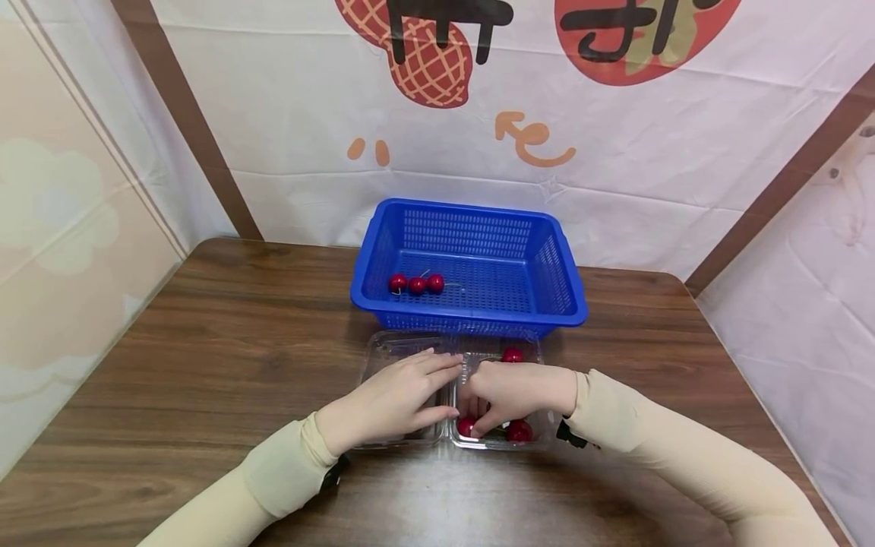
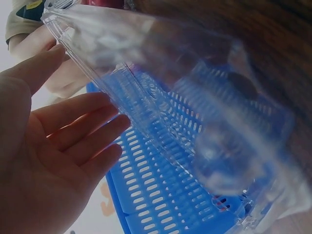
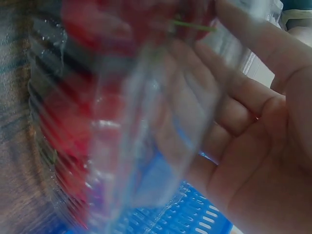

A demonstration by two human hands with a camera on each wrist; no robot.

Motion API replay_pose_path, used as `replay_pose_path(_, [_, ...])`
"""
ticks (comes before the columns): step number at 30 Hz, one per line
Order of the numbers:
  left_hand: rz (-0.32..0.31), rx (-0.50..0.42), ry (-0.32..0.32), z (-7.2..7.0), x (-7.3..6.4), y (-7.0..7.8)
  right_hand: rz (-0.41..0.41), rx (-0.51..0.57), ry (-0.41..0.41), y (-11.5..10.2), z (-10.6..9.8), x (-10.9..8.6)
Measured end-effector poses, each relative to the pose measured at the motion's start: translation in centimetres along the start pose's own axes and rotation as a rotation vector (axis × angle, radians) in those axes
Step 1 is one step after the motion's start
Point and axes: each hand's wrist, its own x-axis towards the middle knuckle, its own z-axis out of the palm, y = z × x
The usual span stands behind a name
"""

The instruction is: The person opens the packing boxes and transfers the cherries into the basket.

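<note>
"Three cherries [image 1: 417, 285], set in a row, inside a blue basket [image 1: 472, 312] just beyond the box [image 1: 395, 353]. Box: clear, two halves, laid open on the table [image 1: 225, 365]. Hands?"

"Two. Left hand [image 1: 403, 387]: over the left half of the box, fingers nearly straight, thumb apart, nothing held. Right hand [image 1: 514, 391]: in the right half, fingers bent, thumb and fingertips about one cherry [image 1: 465, 428] in what looks like a pinch; firmness, cannot tell."

"Place of that cherry?"

"Right half of the box, near left corner, beside the middle fold. It lies at the right fingertips, low against them, so the right hand is the nearer. The left thumb tip stands just across the fold."

"Long axis?"

"None; round fruit. The basket row runs along the far edge of the box, beyond the right fingers and to their left, well apart."

"Other stock?"

"One far cherry [image 1: 513, 355] by the far edge of the box; one near cherry [image 1: 519, 431] at its near right. Under the palm: hidden. Through the plastic, the right wrist view gives red shapes too blurred to count."
</note>
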Motion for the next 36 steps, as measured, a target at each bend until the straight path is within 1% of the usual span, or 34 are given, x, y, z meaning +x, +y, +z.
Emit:
replay_pose_path(6, [0.001, -0.022, 0.007, -0.21, 0.07, 0.06, 0.02, 0.006, -0.019, 0.0, -0.01, 0.04])
replay_pose_path(15, [-0.009, -0.015, -0.008, 0.04, 0.06, 0.08, 0.036, 0.004, -0.043, -0.2, 0.19, 0.03])
replay_pose_path(25, [-0.003, -0.007, -0.002, -0.1, 0.0, -0.02, 0.027, 0.027, -0.028, 0.07, 0.2, 0.25])
replay_pose_path(36, [0.0, 0.003, -0.004, -0.16, -0.03, -0.03, 0.008, 0.01, -0.018, 0.12, 0.35, 0.41])
